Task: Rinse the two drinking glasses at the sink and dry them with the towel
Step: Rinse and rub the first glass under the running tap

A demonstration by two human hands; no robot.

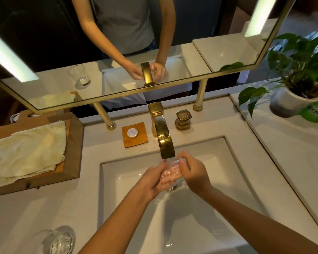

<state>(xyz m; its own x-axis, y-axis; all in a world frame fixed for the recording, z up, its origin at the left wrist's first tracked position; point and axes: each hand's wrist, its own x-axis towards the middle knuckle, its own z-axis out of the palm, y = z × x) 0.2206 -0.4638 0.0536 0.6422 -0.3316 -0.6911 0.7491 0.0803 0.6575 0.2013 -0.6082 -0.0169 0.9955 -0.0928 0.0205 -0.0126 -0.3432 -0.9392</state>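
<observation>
Pot label: a green band with white characters is showing on the white plant pot (pixel 290 105), far right of and beyond the glass (pixel 171 171) that both hands are gripping; the characters are too blurred to read.
Round soap wrapper: the small disc (pixel 131 133) on the wooden coaster (pixel 134 135), beyond and left of the grip, is carrying tiny print, unreadable.
Elsewhere: no legible text is showing.

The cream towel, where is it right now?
The cream towel lies crumpled on a wooden tray at the left, on the counter beside the sink.
</observation>
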